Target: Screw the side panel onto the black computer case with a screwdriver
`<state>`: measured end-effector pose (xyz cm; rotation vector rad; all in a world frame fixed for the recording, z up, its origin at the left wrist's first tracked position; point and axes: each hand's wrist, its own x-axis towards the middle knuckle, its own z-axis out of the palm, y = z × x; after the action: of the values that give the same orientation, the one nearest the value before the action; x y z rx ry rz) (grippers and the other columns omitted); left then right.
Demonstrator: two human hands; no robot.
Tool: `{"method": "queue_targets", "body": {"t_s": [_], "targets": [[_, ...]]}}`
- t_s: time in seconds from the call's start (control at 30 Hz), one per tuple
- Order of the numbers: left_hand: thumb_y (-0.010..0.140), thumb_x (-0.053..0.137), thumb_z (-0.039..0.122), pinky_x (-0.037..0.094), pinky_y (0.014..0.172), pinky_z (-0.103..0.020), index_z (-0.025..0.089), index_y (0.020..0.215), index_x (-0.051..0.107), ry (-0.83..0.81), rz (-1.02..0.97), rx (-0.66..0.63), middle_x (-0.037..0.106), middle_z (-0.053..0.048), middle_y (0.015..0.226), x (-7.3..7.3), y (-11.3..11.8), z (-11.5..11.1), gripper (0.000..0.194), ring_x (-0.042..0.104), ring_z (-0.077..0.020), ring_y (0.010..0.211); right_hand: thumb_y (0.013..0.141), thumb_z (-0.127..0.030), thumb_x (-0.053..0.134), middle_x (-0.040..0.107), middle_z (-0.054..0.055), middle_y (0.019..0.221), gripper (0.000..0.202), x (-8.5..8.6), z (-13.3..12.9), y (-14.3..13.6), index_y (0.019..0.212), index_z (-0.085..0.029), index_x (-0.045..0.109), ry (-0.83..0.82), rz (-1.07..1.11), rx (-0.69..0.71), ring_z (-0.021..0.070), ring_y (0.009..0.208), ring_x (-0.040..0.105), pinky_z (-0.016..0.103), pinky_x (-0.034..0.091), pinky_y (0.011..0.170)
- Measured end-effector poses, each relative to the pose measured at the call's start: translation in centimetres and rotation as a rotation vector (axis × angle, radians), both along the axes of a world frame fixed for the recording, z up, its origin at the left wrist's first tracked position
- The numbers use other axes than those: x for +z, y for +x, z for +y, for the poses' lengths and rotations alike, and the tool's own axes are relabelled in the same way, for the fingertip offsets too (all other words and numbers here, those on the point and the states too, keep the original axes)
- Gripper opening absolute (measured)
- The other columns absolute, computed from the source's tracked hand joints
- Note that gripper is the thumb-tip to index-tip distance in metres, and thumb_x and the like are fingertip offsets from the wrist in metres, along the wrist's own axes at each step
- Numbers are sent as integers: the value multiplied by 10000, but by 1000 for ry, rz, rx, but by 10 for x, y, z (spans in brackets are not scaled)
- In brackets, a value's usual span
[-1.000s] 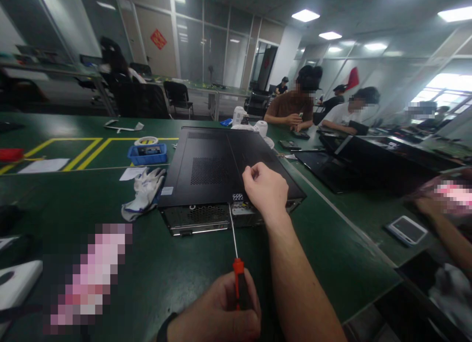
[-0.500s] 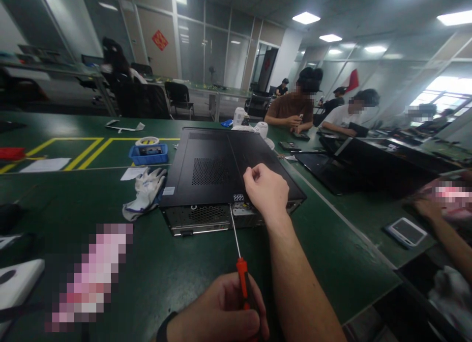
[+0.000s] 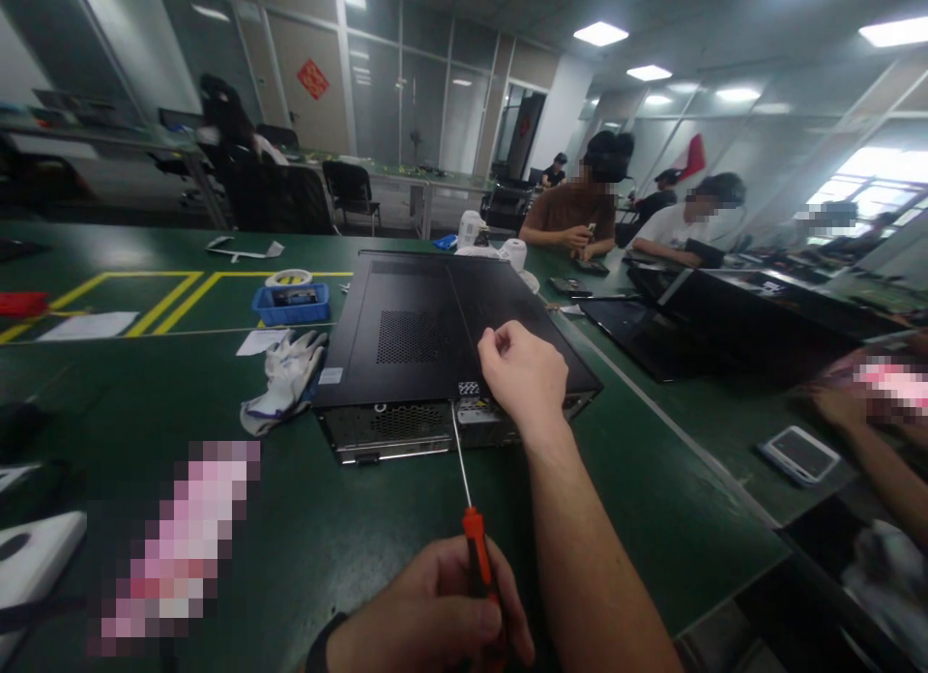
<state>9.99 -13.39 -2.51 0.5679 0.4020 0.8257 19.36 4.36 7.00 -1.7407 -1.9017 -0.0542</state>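
Observation:
A black computer case (image 3: pixel 427 296) lies flat, its vented lid upward and its metal rear panel towards me. My left hand (image 3: pixel 442 605) wraps round the orange-and-black handle of a screwdriver (image 3: pixel 464 460). The screwdriver's thin shaft points away from me, and its tip meets the rear panel's top edge near the middle. My right hand (image 3: pixel 526 373) rests on the near right part of the lid with its fingers curled together. Whatever may be between those fingertips is hidden.
Left of the case lie white work gloves (image 3: pixel 286 378), a blue bin (image 3: pixel 291 307) and a roll of tape (image 3: pixel 288 278). To the right are a dark panel (image 3: pixel 630 335) and a small scale-like device (image 3: pixel 801 455). Co-workers (image 3: pixel 576 204) sit beyond; another person's arm (image 3: pixel 862 431) reaches in at right.
The screwdriver handle has turned slightly in my left hand, and my left fingers have shifted a little. My right hand and the case look unmoved.

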Motion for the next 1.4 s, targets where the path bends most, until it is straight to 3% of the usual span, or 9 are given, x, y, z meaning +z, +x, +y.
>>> {"method": "queue_targets", "body": {"t_s": [0.2, 0.37, 0.73, 1.13, 1.4], "targets": [[698, 851, 383, 339, 496, -183, 138, 863, 609, 52, 17, 25, 670, -20, 706, -3, 1, -1, 381, 504, -43, 493, 938, -462, 490, 678, 17, 746, 315, 0, 0, 0, 814, -240, 676, 6, -2, 1, 196, 712, 620, 286, 348, 644], [606, 896, 374, 255, 422, -172, 168, 732, 537, 17, 169, 77, 486, 86, 503, -6, 1, 0, 433, 361, -20, 395, 932, -443, 502, 672, 7, 733, 288, -1, 0, 0, 802, -247, 668, 15, -10, -2, 190, 693, 614, 282, 334, 631], [691, 811, 506, 236, 423, -191, 202, 736, 455, 104, 229, 88, 414, 97, 571, -14, 2, 1, 470, 306, -22, 420, 933, -429, 503, 667, -5, 724, 273, 1, -2, 1, 804, -252, 666, 20, 2, 9, 176, 668, 595, 279, 270, 599], [696, 729, 252, 265, 478, -211, 203, 731, 480, 213, 647, 58, 423, 99, 539, 3, 6, 3, 256, 352, -63, 498, 928, -441, 519, 636, -11, 678, 286, -6, 2, 5, 769, -246, 655, 48, 68, 26, 151, 614, 518, 289, 207, 583], [808, 570, 260, 376, 568, -211, 211, 867, 481, 522, 982, 139, 446, 71, 679, -16, 14, 5, 117, 432, -91, 612, 908, -453, 544, 574, -42, 605, 298, -8, 0, 16, 725, -232, 623, 58, 287, 169, 127, 596, 502, 261, 276, 595]]}}
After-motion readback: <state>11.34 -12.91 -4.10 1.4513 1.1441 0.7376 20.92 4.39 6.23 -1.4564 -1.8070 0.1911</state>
